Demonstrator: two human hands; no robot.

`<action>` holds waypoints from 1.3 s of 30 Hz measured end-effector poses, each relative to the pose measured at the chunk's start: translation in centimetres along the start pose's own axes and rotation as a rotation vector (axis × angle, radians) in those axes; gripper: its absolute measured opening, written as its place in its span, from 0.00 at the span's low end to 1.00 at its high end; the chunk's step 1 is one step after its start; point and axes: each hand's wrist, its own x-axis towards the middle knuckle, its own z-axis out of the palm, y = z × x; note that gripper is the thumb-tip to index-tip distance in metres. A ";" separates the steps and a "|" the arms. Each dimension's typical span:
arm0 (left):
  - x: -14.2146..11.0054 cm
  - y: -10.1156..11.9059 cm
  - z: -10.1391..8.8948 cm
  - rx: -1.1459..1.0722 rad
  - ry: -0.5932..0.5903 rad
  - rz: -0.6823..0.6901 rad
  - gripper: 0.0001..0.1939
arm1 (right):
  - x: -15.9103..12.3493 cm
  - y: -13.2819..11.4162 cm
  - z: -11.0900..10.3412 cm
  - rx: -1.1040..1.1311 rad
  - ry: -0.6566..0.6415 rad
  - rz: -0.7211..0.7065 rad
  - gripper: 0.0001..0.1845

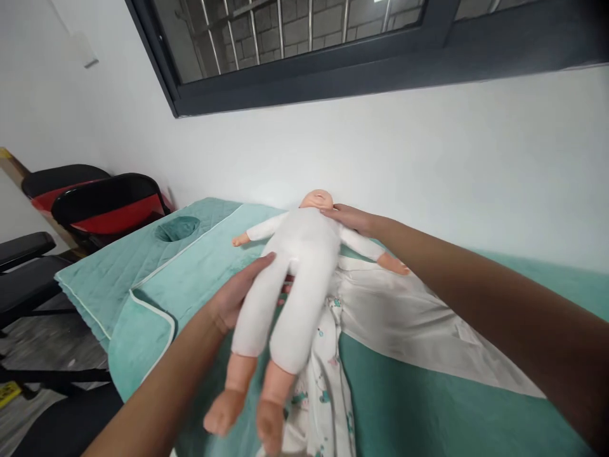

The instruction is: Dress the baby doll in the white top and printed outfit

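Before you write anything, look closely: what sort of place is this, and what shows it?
Probably a childcare training room: a baby doll is handled over teal padded bedding, with black-and-red folding chairs nearby. The barred window doesn't settle it.

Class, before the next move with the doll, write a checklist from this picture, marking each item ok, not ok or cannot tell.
1. Left hand on the doll, at the hip and thigh: ok.
2. Right hand by the doll's neck: ok.
3. Head supported from beneath: cannot tell, underside hidden.
4. Patterned cloth smooth: not ok, rumpled.
5. Green blanket's near-left corner flat: not ok, turned over.
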 end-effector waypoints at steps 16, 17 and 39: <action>-0.7 -0.6 -4.1 1.615 0.625 0.830 0.24 | -5.0 5.9 -1.8 -0.520 0.154 0.456 0.38; -1.5 -1.7 -3.3 1.787 0.433 0.875 0.27 | -7.4 6.0 -2.5 -0.569 0.162 0.475 0.35; -4.7 -12.1 15.3 1.110 0.550 1.007 0.16 | -33.4 -8.1 7.3 -0.287 0.303 0.203 0.46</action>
